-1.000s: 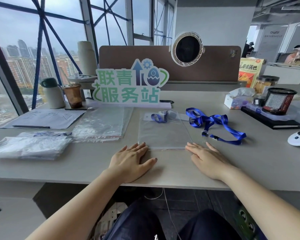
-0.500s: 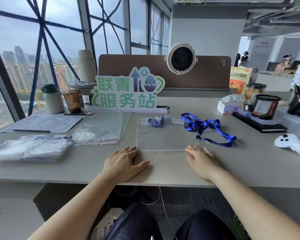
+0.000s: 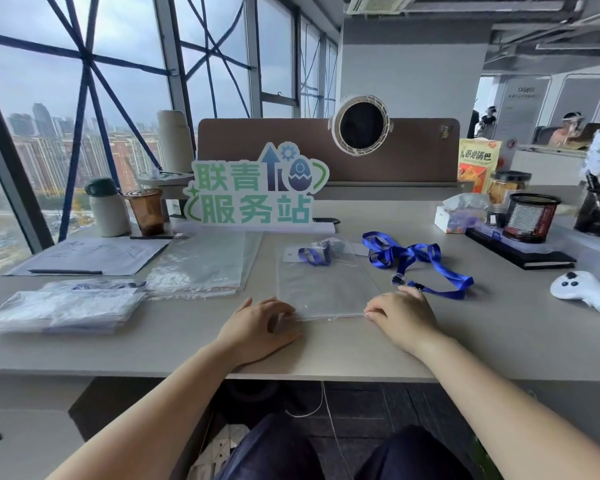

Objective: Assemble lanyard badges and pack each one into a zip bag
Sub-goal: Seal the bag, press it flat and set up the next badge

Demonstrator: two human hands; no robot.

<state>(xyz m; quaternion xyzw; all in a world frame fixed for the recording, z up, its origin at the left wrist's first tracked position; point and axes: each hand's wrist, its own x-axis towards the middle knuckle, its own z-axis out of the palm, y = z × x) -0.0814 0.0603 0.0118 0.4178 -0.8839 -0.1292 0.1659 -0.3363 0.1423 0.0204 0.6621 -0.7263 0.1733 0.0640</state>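
Observation:
A clear zip bag (image 3: 326,285) lies flat on the desk in front of me, with a blue lanyard and badge holder (image 3: 314,254) inside at its far end. My left hand (image 3: 260,323) has its fingers curled over the bag's near left corner, pinching the edge. My right hand (image 3: 400,315) grips the near right corner with its fingertips. A loose blue lanyard (image 3: 413,261) with a clip lies on the desk just right of the bag.
A stack of empty zip bags (image 3: 201,268) lies left of the bag, and a pile of filled bags (image 3: 66,306) sits further left. A green sign (image 3: 257,192), cups, paper and pen stand behind. A mesh pen cup (image 3: 530,216), notebook and white controller (image 3: 582,292) are at the right.
Both hands moved from lying flat on the desk to the bag's near corners, with their fingers curled onto its edge. My view tilted up slightly.

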